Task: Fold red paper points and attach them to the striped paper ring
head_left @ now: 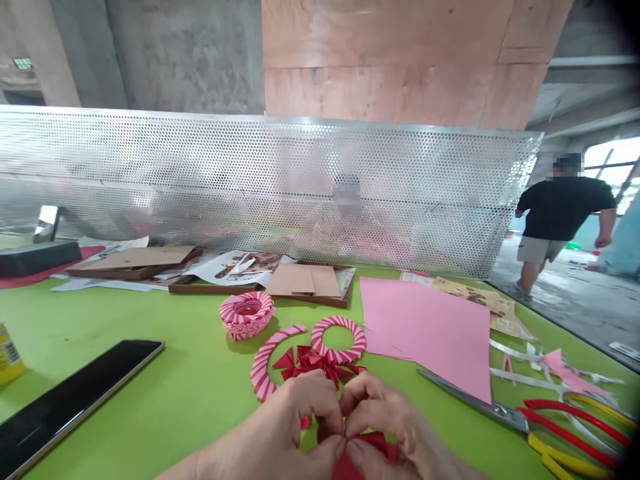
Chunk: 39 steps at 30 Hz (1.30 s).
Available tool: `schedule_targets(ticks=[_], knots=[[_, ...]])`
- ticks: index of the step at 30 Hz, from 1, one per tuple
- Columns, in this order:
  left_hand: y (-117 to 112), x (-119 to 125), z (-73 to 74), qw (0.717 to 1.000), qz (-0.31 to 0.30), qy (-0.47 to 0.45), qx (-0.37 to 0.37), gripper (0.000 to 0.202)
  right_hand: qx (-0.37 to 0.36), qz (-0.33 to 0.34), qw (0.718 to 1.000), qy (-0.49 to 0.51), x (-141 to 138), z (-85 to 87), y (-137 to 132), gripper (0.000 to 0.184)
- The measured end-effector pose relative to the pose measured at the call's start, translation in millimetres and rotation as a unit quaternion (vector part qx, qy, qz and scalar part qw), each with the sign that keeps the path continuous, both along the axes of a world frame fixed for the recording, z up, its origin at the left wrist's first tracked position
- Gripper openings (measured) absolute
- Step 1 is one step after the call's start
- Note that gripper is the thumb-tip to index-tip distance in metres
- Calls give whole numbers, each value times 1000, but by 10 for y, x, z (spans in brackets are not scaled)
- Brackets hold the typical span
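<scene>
Close to me at the lower middle, my left hand [303, 413] and my right hand [393, 423] are pinched together on a piece of red paper [349, 467]. Thumbs and fingertips meet on its upper edge, and my fingers cover much of it. Just beyond them lies a pile of folded red paper pieces [313, 360]. A pink-and-white striped paper arc [262, 370] curves around the pile's left side. Behind it is a closed striped paper ring [359, 343]. Farther left stands a stack of similar rings [247, 328].
Pink paper [425, 320] lies right, partly over scissors [510, 415] with red and yellow handles near white strips [530, 380]. Left are a phone [85, 393] and a yellow container [9, 360]. Frames [305, 280] line a perforated metal panel [225, 187]. A person [560, 207] walks behind, right.
</scene>
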State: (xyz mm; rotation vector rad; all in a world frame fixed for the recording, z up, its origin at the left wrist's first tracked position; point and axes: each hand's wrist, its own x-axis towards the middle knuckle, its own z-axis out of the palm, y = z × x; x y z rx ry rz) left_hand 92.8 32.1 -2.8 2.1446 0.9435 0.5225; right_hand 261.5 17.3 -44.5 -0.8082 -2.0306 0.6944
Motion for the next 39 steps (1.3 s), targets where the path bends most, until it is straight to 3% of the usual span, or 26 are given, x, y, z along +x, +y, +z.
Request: schedule_targets(ticks=[9, 12, 15, 19, 21, 26, 32, 39], knots=[[37, -17, -22, 999, -35, -4, 2, 13, -21, 2, 999, 34, -18, 80, -35, 14], [90, -28, -18, 999, -25, -30, -12, 13, -22, -32, 998, 43, 63, 108, -3, 14], [146, -33, -27, 990, -3, -110, -91, 14, -65, -92, 991, 74, 156, 138, 56, 21], [183, -30, -98, 951, 53, -229, -199, 18, -151, -145, 968, 139, 195, 129, 96, 20], [179, -22, -145, 946, 65, -239, -207, 19, -194, -123, 960, 162, 160, 110, 78, 20], [139, 23, -208, 970, 56, -182, -151, 19, -291, -15, 935, 202, 4, 49, -4, 20], [139, 51, -212, 979, 59, -159, -112, 18, -216, -101, 952, 193, -12, 51, 8, 22], [187, 16, -211, 968, 94, -184, -142, 18, -189, -194, 929, 251, 164, 97, 148, 22]])
